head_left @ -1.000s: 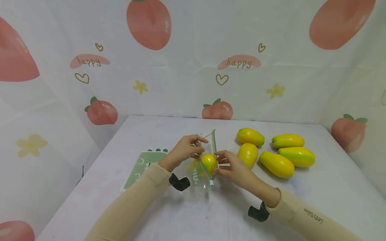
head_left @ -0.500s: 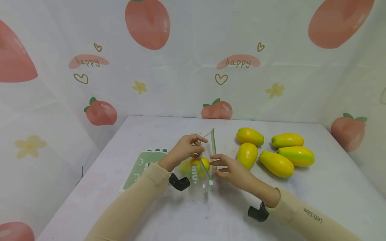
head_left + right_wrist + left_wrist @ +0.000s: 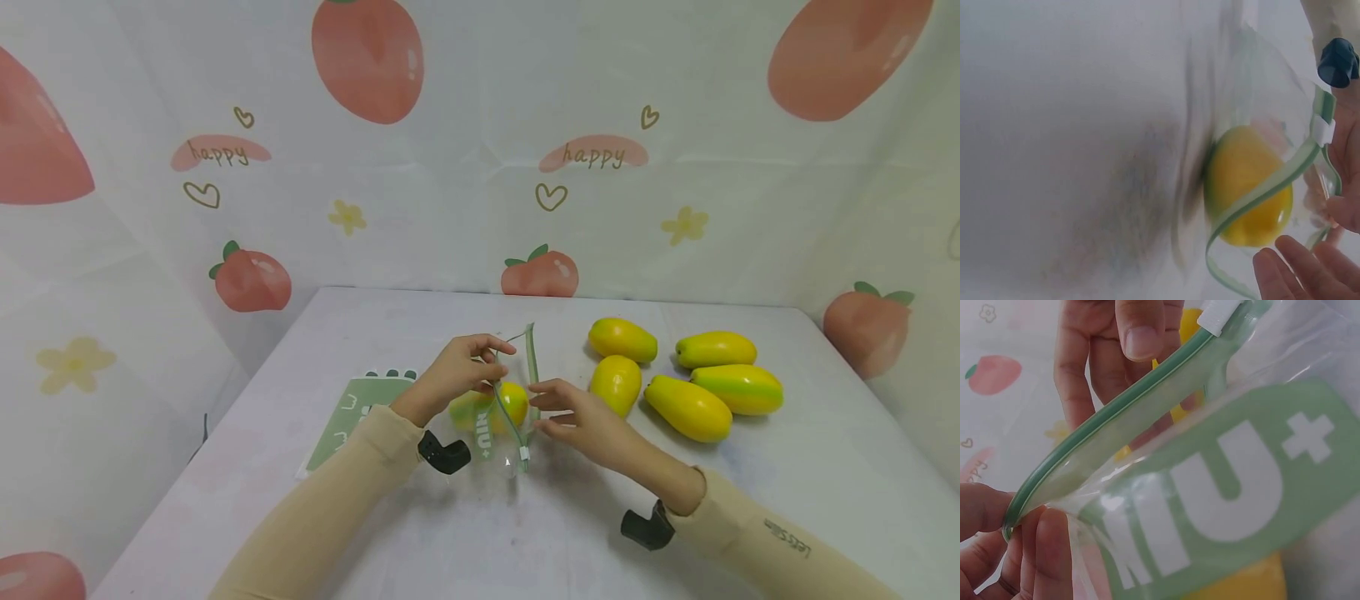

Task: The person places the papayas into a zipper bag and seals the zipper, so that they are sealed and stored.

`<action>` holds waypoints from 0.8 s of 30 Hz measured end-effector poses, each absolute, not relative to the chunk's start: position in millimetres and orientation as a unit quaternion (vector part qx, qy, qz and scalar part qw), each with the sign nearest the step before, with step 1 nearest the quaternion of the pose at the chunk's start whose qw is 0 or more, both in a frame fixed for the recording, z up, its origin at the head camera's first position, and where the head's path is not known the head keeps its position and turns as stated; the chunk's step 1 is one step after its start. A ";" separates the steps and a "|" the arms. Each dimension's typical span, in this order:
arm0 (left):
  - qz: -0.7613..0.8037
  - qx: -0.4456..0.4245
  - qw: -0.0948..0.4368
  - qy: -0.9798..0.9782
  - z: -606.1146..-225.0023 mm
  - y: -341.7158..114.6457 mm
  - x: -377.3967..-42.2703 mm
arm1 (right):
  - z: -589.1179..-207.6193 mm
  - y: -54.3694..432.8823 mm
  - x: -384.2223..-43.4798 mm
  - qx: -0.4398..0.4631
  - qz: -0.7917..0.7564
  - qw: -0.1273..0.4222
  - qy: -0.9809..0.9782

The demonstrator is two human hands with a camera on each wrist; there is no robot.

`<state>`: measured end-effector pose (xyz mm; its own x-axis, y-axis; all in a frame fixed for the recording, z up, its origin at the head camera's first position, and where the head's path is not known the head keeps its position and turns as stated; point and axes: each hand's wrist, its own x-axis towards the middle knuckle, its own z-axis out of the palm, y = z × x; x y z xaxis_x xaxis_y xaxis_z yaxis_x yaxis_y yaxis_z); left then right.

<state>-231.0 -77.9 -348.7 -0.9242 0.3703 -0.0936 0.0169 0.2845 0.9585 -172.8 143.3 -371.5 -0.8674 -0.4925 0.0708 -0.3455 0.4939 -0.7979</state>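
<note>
A clear zip bag point(image 3: 483, 454) with a green rim and a white slider lies on its side at mid-table, mouth facing right. Inside is a yellow-green mango point(image 3: 513, 406), seen through the plastic in the right wrist view as well. My left hand point(image 3: 453, 377) pinches the bag's rim between thumb and fingers, clearest in the left wrist view. Just outside the mouth is my right hand point(image 3: 581, 415), its fingers loosely bent and holding nothing. In the right wrist view, its fingertips point(image 3: 1266, 269) are close to the green rim.
Several loose mangoes point(image 3: 687, 408) lie on the table to the right. A flat green-and-white packet point(image 3: 356, 408) rests left, partly behind my left forearm. The white table point(image 3: 480, 542) meets a printed cloth backdrop point(image 3: 450, 208).
The right hand has let go of the mango at the bag's mouth and drawn back slightly right. The mango slid into the bag, then shifted slightly toward the mouth. My left hand keeps its place.
</note>
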 end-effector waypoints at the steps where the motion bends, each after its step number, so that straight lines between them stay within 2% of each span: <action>1: 0.585 0.121 0.151 0.788 -348.4 -78.0 -230.8 | -370.6 144.2 -172.6 -0.244 -0.442 0.081 0.860; 24: 0.581 0.115 0.150 0.792 -346.9 -79.0 -231.3 | -333.7 192.3 -177.2 -0.197 -0.457 -0.010 0.867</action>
<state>-231.3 -79.0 -346.9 -0.9283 0.3570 -0.1040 0.0078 0.2985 0.9544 -177.2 192.3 -333.7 -0.9219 -0.3327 0.1984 -0.3516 0.5038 -0.7890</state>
